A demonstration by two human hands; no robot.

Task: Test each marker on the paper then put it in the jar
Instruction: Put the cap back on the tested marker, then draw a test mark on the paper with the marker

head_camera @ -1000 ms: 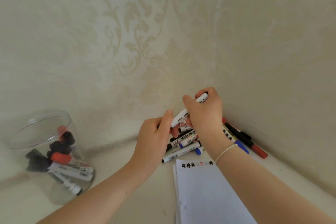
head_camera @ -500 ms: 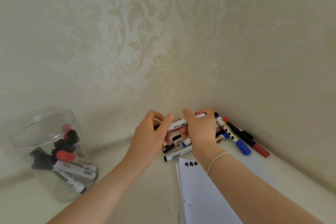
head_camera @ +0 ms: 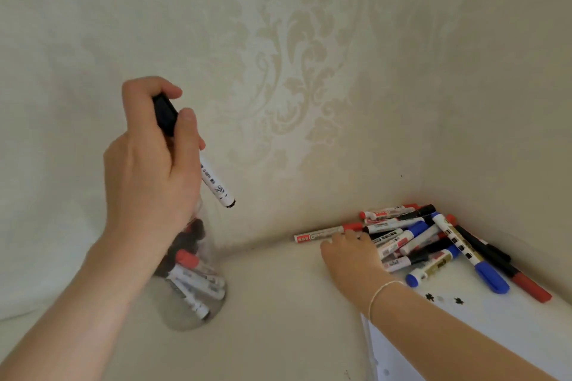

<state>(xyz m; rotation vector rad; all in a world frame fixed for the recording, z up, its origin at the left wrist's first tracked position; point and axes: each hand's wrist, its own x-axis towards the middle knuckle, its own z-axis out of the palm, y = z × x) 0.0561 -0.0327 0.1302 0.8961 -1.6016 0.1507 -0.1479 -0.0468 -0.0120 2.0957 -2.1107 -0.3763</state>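
Soft even daylight, faint shadows, slight overall blur, wide-angle edge bending

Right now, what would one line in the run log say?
left hand: holds black marker over jar | right hand: rests on marker pile | paper: test marks

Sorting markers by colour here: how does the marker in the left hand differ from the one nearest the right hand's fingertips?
The held marker has a black cap; the red-capped marker has a red one. The held marker is in the air above the jar, steeply tilted; the red-capped marker lies flat by the wall. Both have pale printed barrels.
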